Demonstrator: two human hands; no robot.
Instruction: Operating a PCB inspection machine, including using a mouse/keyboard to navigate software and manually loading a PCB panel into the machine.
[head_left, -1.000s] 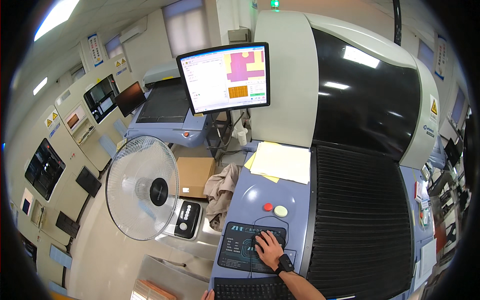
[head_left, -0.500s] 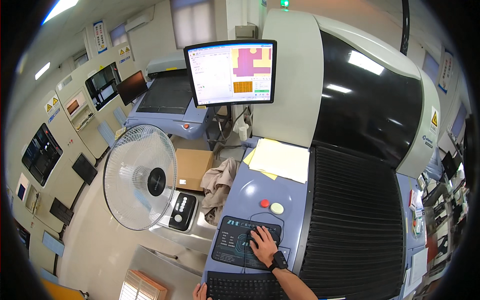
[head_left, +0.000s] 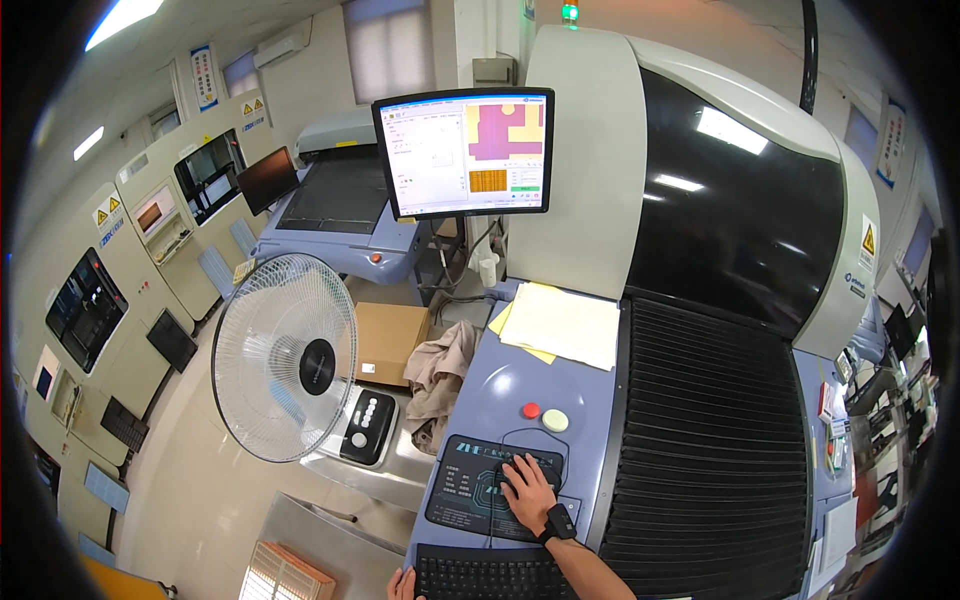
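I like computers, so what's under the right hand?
Part of a black mouse peeks out, resting on a dark mouse pad. The right hand covers the rest, so its full shape can't be seen.

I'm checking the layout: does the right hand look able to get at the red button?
Probably yes: the right hand is over the pad, the red button lies just beyond, and only a thin cable seems between.

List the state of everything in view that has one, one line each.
Right hand, resting on the mouse
Left hand, beside the left end of the keyboard
Near monitor, lit
Far monitor, dark
Signal light, lit green
Fan, upright; spinning unclear
Cardboard box, shut
Cloth, crumpled
Papers, lying flat
Red button, pressed or not unclear
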